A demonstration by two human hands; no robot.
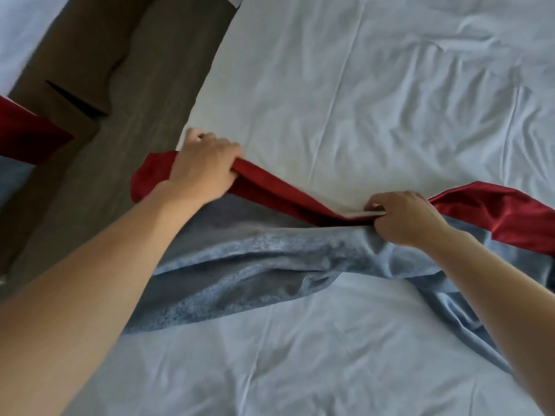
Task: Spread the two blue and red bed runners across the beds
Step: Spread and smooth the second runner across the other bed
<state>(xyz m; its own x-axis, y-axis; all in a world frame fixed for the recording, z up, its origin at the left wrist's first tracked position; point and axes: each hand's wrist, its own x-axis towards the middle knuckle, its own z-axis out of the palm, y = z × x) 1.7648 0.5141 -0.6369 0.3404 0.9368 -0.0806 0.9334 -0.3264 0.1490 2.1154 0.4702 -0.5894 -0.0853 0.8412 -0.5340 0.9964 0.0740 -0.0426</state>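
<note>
Nearest us the bed [300, 370] shows bare, wrinkled white sheet across its whole near part, open from side to side. Beyond that the bed runner [240, 265] lies crumpled across the bed's width, its blue side bunched in folds toward us and its red edge along the far side. Our left hand [201, 166] clenches the red edge right at the bed's left edge, fingers curled over the cloth, where a red end hangs just past the mattress corner. Our right hand [405, 217] pinches the runner near the bed's middle, thumb and fingers closed on a thin pale fold at the seam between red and blue. To the right the runner runs on toward the right edge of the view, red above blue. Farther on, the sheet spreads wide and creased. Left of the bed a strip of dark floor [90, 115] separates it from a second bed [18, 34], with a second red cloth [27, 133] at the left edge of view.
</note>
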